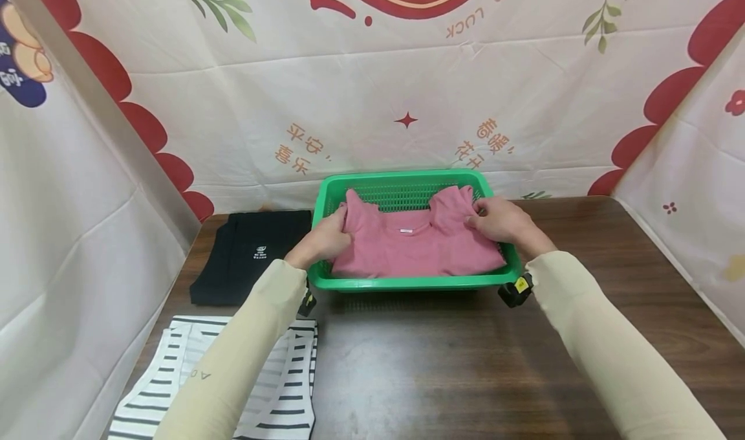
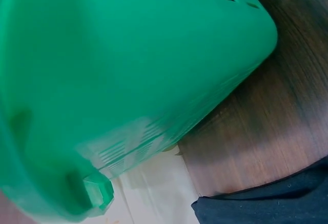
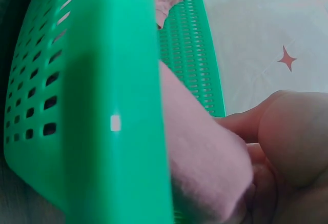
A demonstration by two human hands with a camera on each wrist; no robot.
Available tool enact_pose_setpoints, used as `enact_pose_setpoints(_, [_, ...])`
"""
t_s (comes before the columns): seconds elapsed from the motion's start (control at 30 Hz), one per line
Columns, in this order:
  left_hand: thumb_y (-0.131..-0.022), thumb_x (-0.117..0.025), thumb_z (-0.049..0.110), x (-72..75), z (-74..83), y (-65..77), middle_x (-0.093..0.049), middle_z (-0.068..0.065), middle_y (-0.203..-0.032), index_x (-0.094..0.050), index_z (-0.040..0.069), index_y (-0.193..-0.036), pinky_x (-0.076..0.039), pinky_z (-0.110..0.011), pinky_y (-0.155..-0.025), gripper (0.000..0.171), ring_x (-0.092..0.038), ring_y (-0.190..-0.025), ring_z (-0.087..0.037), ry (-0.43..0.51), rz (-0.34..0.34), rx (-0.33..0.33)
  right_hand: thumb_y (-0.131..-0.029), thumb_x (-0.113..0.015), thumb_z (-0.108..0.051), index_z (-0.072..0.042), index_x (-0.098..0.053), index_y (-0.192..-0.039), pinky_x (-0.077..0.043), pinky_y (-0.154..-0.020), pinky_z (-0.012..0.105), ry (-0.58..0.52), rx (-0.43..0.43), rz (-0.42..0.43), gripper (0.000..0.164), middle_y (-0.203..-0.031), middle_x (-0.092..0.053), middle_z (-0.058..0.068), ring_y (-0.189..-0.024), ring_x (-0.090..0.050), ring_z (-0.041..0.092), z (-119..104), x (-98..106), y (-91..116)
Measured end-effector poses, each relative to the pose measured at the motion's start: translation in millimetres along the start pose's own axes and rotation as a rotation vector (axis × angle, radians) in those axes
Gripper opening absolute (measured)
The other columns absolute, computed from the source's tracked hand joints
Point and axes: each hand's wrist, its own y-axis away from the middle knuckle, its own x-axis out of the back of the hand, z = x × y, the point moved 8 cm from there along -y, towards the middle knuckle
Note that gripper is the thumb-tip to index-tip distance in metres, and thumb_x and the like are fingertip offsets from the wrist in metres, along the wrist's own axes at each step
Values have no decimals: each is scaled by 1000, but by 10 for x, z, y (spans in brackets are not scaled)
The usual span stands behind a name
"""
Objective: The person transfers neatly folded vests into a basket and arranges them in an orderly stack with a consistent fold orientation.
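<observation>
A pink T-shirt [image 1: 407, 249] lies in a green plastic basket [image 1: 407, 283], its neckline and small white label facing up. At the shirt's left edge, my left hand [image 1: 327, 237] grips the fabric near the sleeve. My right hand [image 1: 505, 221] pinches the opposite side by the other sleeve. In the right wrist view, the fingers of the right hand [image 3: 287, 142] hold a fold of the pink T-shirt [image 3: 205, 152] just inside the basket rim. Only the outer wall of the basket [image 2: 128, 55] fills the left wrist view; the left hand is hidden there.
Left of the basket lies a folded black garment [image 1: 250, 259] with a small white print. A black-and-white striped garment [image 1: 285, 388] sits nearer, partly behind the left sleeve. The brown wooden table [image 1: 419, 369] meets a printed white cloth backdrop [image 1: 372, 103] behind the basket.
</observation>
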Motion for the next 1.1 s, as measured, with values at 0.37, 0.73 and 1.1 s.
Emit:
enact_pose_setpoints(0.37, [-99, -55, 16, -18, 33, 27, -13, -17, -164, -5, 0, -157, -21, -44, -120, 79, -16, -150, -25, 36, 14, 13, -98, -58, -29, 3, -60, -121, -49, -75, 41, -22, -23, 28, 39, -116, -61, 24, -96, -57, 33, 7, 16, 30])
enact_pose_setpoints(0.73, [-102, -44, 17, -39, 72, 89, -18, -19, -163, -40, -4, -147, -26, -46, -118, 50, -15, -151, -33, -62, 37, -28, -99, -57, -23, 11, -54, -127, -54, -84, 49, 14, 40, 27, 44, -120, -61, 32, -108, -61, 41, -99, 60, 118])
enact_pose_setpoints(1.1, [-99, -42, 6, -149, 209, 161, -33, -1, -59, -39, 9, -64, -33, -26, -54, 35, -31, -53, -14, -217, -31, -91, -98, -58, -20, 10, -61, -112, -46, -56, 29, 85, 47, 6, 33, -96, -62, 22, -68, -54, 22, -303, 17, 222])
